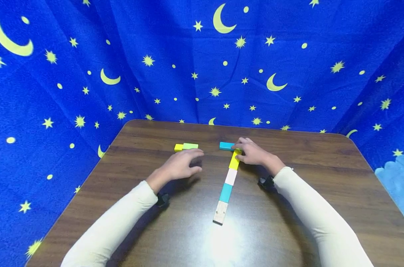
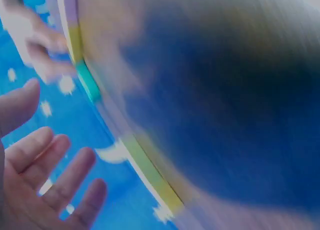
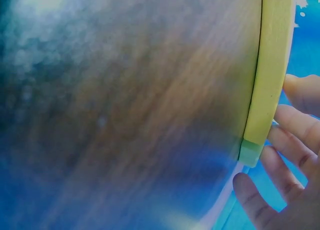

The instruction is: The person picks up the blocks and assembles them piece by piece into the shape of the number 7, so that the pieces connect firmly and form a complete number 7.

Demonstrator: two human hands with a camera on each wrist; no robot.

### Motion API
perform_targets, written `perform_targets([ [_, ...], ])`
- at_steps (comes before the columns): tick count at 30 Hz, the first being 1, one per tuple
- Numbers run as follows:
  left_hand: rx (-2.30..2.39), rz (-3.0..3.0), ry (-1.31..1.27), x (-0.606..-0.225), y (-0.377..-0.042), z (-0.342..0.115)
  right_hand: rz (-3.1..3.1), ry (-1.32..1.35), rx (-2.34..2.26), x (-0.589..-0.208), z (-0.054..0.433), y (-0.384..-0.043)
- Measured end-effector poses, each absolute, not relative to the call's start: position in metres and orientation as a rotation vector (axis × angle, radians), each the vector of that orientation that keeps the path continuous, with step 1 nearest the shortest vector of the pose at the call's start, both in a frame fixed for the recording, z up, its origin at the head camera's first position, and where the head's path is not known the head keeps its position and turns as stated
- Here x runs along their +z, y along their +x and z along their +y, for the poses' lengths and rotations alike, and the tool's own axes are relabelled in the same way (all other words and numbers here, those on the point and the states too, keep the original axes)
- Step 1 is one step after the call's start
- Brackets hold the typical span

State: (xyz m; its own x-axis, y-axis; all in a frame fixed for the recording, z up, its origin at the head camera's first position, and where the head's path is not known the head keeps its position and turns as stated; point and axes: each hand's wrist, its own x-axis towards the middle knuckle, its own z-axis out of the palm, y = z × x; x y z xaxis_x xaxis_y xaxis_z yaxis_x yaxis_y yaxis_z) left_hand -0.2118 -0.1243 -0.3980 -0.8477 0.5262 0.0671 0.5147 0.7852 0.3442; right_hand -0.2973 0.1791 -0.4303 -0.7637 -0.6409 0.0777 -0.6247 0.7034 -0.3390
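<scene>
My right hand [image 1: 252, 151] is at the corner where a blue block [image 1: 226, 146] meets a yellow block [image 1: 234, 160]. Its fingers lie over the right end of the blue block, and the thumb touches the yellow block's side. In the right wrist view the fingers are spread beside the long yellow block [image 3: 267, 65] and a green-looking block end [image 3: 250, 152]. Below the yellow one, a pink-white block [image 1: 231, 177], a teal block [image 1: 226, 193] and a bare-wood block [image 1: 220, 212] continue the line. My left hand [image 1: 180, 165] hovers with loose fingers, holding nothing, near a lime-green block [image 1: 190, 146].
A small yellow block [image 1: 178, 147] adjoins the lime-green one on its left. The blocks lie on a brown wooden table [image 1: 132, 207] with rounded far corners. A blue cloth [image 1: 175, 48] with moons and stars hangs behind and along the sides.
</scene>
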Motion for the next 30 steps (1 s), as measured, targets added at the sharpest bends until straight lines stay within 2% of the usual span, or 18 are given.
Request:
perform_targets([
  [6, 0.633, 3.071, 0.628, -0.399, -0.235, -0.167, 2.84, -1.051, -0.533, -0.43, 0.179, -0.297],
  [11, 0.668, 3.099, 0.518, -0.406, -0.249, -0.18, 2.845, -1.053, -0.534, -0.43, 0.18, -0.298],
  [21, 0.579, 3.057, 0.511, -0.418, -0.283, -0.178, 2.841, -1.087, -0.512, -0.425, 0.181, -0.302],
  [30, 0.522, 3.033, 0.392, -0.428, -0.289, -0.17, 2.83, -1.08, -0.514, -0.427, 0.179, -0.3],
])
